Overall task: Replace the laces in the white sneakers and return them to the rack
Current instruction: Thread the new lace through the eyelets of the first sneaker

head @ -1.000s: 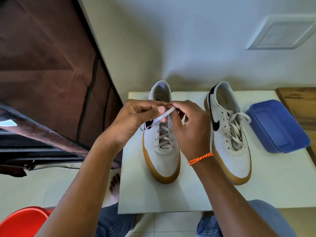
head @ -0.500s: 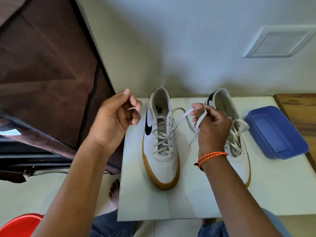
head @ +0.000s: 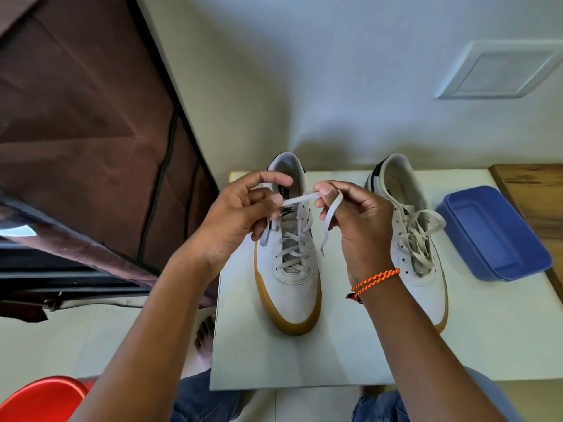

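While both hands hover over the white table (head: pixel 335 360), a pale lace (head: pixel 300 198) is stretched nearly level between them, just above the tongue of the left sneaker (head: pixel 294 287). On the left hand (head: pixel 234 220), the thumb and forefinger are pinched together on one stretch of the lace, with the other fingers curled in below. The right hand (head: pixel 362 226) has its thumb and forefinger clamped on the other stretch, and from that pinch a loose end (head: pixel 327 226) hangs down beside the shoe's right flank, its tip free in the air. A second loose end (head: pixel 265 236) dangles from under the left hand on the shoe's other flank. Both hands hold the lace only; neither touches the shoe's body. The left sneaker stands flat on its tan sole near the table's left edge, its long axis running from the wall toward the person, heel at the wall side and rounded toe nearest the person. Its lower eyelets are laced in crossing rows. The right sneaker (head: pixel 420 278) stands parallel to it, well apart, pointing the same way, its lace lying in a loose tangle over the tongue; the right forearm hides part of its inner side. A blue tub (head: pixel 493 236) sits just beside this sneaker, at the table's right edge. An orange cord bracelet (head: pixel 374 281) circles the right wrist.
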A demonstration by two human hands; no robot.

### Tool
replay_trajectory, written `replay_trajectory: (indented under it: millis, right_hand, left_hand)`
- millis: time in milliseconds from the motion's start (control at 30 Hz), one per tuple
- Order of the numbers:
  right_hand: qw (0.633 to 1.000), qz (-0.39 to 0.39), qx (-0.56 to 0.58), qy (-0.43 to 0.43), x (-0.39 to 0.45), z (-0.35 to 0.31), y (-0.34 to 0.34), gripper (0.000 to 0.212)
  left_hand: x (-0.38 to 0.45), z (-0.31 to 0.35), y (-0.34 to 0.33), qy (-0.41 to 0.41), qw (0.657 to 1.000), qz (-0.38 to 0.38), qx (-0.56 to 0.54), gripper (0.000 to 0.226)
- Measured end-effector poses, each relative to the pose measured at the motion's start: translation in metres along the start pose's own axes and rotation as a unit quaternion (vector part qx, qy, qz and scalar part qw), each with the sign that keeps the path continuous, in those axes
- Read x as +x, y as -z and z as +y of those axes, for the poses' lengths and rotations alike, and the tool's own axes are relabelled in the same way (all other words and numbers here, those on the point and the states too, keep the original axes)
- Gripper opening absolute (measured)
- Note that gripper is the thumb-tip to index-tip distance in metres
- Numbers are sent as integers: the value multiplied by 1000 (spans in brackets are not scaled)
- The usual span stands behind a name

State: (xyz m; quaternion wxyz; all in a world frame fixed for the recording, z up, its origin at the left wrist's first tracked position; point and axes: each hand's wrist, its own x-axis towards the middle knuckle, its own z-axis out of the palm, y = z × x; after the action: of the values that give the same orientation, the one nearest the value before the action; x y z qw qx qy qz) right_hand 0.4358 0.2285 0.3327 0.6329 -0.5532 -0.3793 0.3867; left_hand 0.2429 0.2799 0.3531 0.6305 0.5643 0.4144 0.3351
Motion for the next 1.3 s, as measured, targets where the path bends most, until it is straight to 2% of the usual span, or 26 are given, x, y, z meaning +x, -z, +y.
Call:
replay_trajectory:
  millis: [67, 133, 267, 333, 400, 433, 500, 567, 667, 767, 900, 1000, 1133, 1300]
  right_hand:
    - [1000, 9, 19, -8, 1, 2, 2, 14]
    - [999, 21, 43, -12, 3, 2, 3, 15]
    - [996, 56, 74, -16, 6, 2, 3, 14]
    - [994, 62, 91, -26, 7, 2, 3, 15]
    - [995, 38, 90, -36, 5, 2, 2, 15]
    - [996, 12, 82, -39, 4, 2, 1, 14]
    - [996, -55, 57, -40, 1, 2, -3, 13]
    - [993, -111, 28, -33, -3, 2, -8, 13]
    - [989, -145, -4, -17, -8, 2, -13, 13]
    - [991, -131, -24, -24, -10, 2, -14, 9]
    - [995, -69, -77, -1, -4, 5, -6, 5]
    - [997, -49, -67, -8, 2, 7, 0, 9]
    - [991, -79, -107, 9, 1, 10, -2, 19]
    - [985, -98, -138, 35, 0, 9, -4, 25]
  left_hand:
    - [2, -3, 8, 0, 999, 32, 23, 25]
    - [5, -11, 17, 3, 991, 81, 109, 26]
    - [6, -32, 28, 36, 929, 154, 336, 29]
    - [4, -34, 25, 41, 903, 179, 387, 32]
    - [3, -31, 16, -16, 890, 200, 410, 42]
    - [4, -28, 11, -62, 896, 195, 395, 47]
    - [7, -21, -1, -123, 944, 140, 273, 46]
    - [5, -11, -17, -130, 981, 53, 135, 37]
    - [3, -9, -32, -98, 993, -28, 57, 33]
    - [4, -13, -29, -62, 996, -18, 57, 31]
    - [10, -21, -14, -67, 974, 64, 207, 21]
    - [10, -23, -12, -59, 972, 79, 214, 12]
    - [6, -23, -23, -97, 961, 74, 248, 11]
    - [9, -21, -27, -74, 971, 98, 204, 10]
